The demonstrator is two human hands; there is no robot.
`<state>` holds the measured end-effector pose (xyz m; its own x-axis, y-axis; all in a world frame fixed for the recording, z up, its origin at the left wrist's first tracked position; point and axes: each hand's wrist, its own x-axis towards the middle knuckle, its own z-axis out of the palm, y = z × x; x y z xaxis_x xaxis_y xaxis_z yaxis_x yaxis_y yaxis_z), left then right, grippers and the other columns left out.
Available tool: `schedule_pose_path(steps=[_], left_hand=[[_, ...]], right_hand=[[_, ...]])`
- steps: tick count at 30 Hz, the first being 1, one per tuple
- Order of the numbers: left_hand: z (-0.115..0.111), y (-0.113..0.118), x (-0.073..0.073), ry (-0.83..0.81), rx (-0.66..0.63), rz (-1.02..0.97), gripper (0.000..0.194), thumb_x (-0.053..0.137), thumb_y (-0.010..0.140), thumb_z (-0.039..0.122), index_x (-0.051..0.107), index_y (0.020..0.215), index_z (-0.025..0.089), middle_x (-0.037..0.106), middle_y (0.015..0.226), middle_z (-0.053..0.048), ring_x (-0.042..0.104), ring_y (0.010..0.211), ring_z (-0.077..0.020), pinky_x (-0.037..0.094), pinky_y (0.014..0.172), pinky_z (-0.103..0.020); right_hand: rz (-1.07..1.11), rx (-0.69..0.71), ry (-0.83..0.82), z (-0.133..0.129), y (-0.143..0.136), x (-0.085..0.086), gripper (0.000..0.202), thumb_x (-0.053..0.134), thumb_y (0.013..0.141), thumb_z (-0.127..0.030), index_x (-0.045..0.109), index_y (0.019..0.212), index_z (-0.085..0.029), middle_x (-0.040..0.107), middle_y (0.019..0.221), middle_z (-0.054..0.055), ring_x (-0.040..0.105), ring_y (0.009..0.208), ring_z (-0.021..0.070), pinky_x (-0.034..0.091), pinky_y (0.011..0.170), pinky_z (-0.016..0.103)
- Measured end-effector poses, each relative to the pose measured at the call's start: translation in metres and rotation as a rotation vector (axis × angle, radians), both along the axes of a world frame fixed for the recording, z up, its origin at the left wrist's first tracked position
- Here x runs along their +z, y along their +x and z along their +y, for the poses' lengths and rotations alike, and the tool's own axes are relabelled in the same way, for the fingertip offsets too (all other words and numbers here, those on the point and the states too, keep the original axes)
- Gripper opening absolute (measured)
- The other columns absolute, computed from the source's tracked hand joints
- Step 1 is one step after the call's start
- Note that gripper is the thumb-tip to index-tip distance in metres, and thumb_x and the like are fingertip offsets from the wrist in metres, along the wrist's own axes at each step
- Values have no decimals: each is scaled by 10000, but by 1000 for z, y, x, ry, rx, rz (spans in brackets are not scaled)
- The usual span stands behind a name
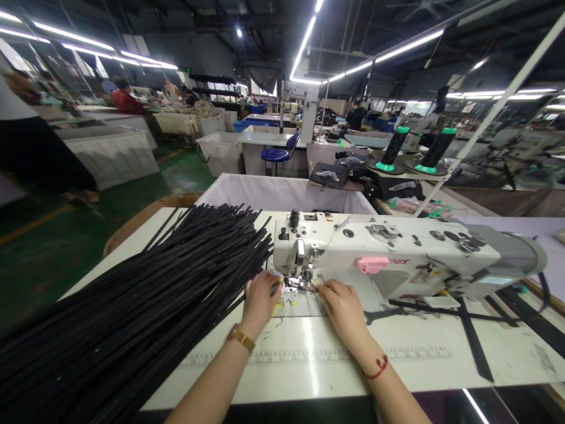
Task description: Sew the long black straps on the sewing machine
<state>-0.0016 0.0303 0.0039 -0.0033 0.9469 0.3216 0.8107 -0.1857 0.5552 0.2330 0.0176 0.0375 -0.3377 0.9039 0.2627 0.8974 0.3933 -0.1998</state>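
Note:
A white sewing machine [326,244] stands on the table in front of me. My left hand [263,297], with a gold watch on its wrist, is at the left of the presser foot [296,284]. Its fingers are curled together around a small dark piece that I cannot make out. On the other side of the foot, my right hand [339,297] has thumb and forefinger pinched close to the needle area; what they hold is too small to tell. A large bundle of long black strips [176,282] lies along the left side, close to my left hand.
A wrench [386,313] lies under the machine arm, and black straps [474,341] lie at the right. A printed ruler scale [309,355] crosses the tabletop. Two black thread cones [394,148] stand behind the machine. Beyond the table's far edge is a white-lined bin [282,193].

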Motion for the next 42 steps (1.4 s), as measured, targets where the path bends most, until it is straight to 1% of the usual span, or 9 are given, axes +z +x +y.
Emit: schedule_pose_path(steps=[3,5,7,9,11,13,16,29,42], left_hand=[[-2,0,3,-4,7,-3,113,599,862,218,684,934,235,673,1021,-41,599,988,-245,400,844,-370],[-4,0,4,-8,11,-2,110,605,858,215,684,930,238,673,1018,-38,600,982,-245,400,844,-369],[-5,0,5,-2,10,-1,110,604,859,214,684,930,240,672,1019,-38,598,975,-244,399,837,-367],[-6,-1,6,10,5,-5,109,598,865,215,682,931,237,670,1016,-37,596,968,-241,398,827,-362],[-8,-2,6,17,0,-9,109,592,872,216,680,933,233,669,1008,-36,593,964,-236,398,825,-356],[-9,-3,6,17,0,-11,110,587,877,214,681,930,232,668,993,-35,592,951,-232,398,824,-351],[-9,-4,6,30,1,-6,116,575,884,208,681,924,233,664,976,-33,590,935,-229,392,809,-345],[-5,-4,7,26,1,17,112,580,888,210,679,927,244,666,970,-30,592,931,-232,375,780,-349],[-4,-3,6,13,-30,15,129,595,887,248,691,971,262,668,1004,-28,587,964,-242,379,800,-364]], right_hand=[[38,-123,-15,-16,12,-2,225,497,940,-260,661,1091,-237,670,1039,67,568,956,241,351,824,361],[87,-138,11,-23,7,-1,222,560,901,-282,657,1097,-236,656,1086,79,547,1016,259,342,886,386],[159,-103,26,-22,-9,0,221,573,892,-286,654,1095,-254,647,1124,71,531,1062,253,326,933,391],[230,-82,18,-15,-32,1,182,535,914,-271,673,1033,-262,661,1090,50,542,1050,228,330,927,370],[266,-117,13,-3,-55,-2,187,509,926,-268,692,955,-242,682,1020,49,565,1001,220,343,899,358],[269,-173,21,9,-73,-8,196,515,920,-272,703,928,-220,697,976,67,577,970,236,351,880,367],[260,-205,45,20,-87,-17,182,545,899,-265,716,936,-212,712,982,90,574,990,265,342,900,394],[249,-188,128,26,-92,-36,158,569,891,-267,719,910,-219,735,977,71,576,1009,262,304,1001,429],[210,-167,144,26,-90,-35,135,566,879,-255,685,854,-195,721,915,86,572,964,273,313,1002,452]])
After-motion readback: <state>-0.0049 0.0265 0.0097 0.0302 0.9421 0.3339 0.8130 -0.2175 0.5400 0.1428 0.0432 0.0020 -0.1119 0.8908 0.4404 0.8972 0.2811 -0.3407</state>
